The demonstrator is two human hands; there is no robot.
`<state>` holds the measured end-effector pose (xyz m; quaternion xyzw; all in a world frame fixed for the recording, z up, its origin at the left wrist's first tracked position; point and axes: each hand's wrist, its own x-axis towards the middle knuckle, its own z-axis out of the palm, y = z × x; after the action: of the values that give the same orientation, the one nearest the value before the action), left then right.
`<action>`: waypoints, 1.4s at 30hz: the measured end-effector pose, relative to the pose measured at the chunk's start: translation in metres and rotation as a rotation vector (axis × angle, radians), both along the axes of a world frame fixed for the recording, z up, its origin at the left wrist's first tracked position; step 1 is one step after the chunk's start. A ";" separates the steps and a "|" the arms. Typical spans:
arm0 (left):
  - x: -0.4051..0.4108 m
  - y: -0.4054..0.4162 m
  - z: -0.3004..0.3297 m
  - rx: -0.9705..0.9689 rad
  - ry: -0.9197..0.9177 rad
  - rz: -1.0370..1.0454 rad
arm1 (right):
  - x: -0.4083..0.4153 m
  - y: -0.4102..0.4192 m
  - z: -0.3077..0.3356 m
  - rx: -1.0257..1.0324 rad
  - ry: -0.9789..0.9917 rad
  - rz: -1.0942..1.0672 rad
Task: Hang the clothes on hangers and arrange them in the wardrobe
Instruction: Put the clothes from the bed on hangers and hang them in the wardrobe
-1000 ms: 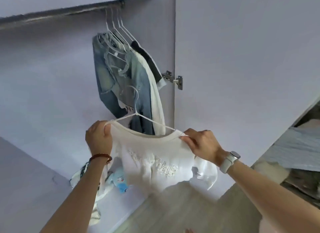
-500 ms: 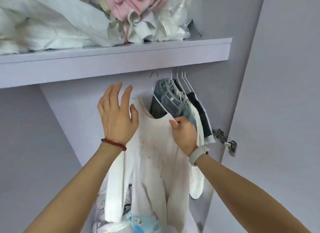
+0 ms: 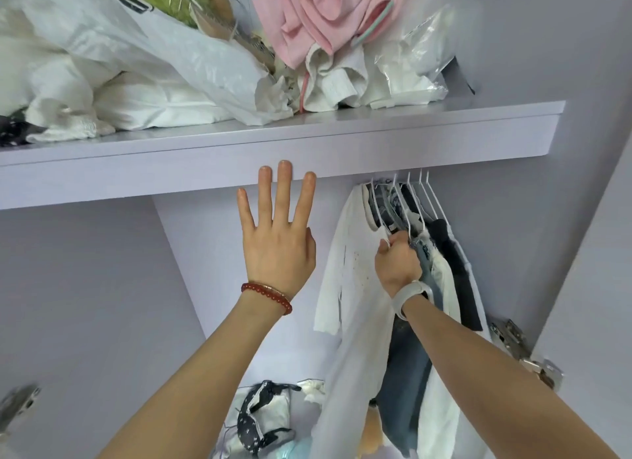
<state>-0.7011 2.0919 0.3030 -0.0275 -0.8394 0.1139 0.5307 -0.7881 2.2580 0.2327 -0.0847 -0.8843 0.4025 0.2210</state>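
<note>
R hand [image 3: 398, 262], fist curled round the wire hanger [image 3: 384, 219] w/ the white top [image 3: 352, 287] on it, should slide it snug vs the other hung clothes [image 3: 441, 274] under the shelf [image 3: 273, 151], keeping hook square, while L hand [image 3: 277, 239], fingers spread & holding nothing, stays clear.

Matt cloth shirt [image 3: 355, 287], thin white wire hangers [image 3: 415, 202]

The left hand [image 3: 278, 239] is raised with straight, spread fingers pointing to twelve o'clock, back toward the camera, its forearm running down to seven o'clock, while the right hand [image 3: 398, 263], off at three o'clock from it, is curled into a fist, forearm trailing to five o'clock.
</note>
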 end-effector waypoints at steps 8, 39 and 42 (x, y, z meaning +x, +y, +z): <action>0.004 0.008 0.002 0.100 -0.008 -0.059 | 0.020 0.016 -0.005 0.063 0.016 0.126; 0.458 0.172 -0.306 -0.451 -1.312 -1.465 | 0.748 0.008 -0.238 0.116 -0.744 -1.117; 0.543 0.186 -0.319 -0.748 -1.304 -1.618 | 0.829 -0.031 -0.242 -0.003 -0.764 -1.364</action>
<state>-0.1585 2.2783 -0.0162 -0.7823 -0.6048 -0.0566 -0.1377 0.0409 2.2274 -0.0094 -0.7425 -0.6511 0.1219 0.0998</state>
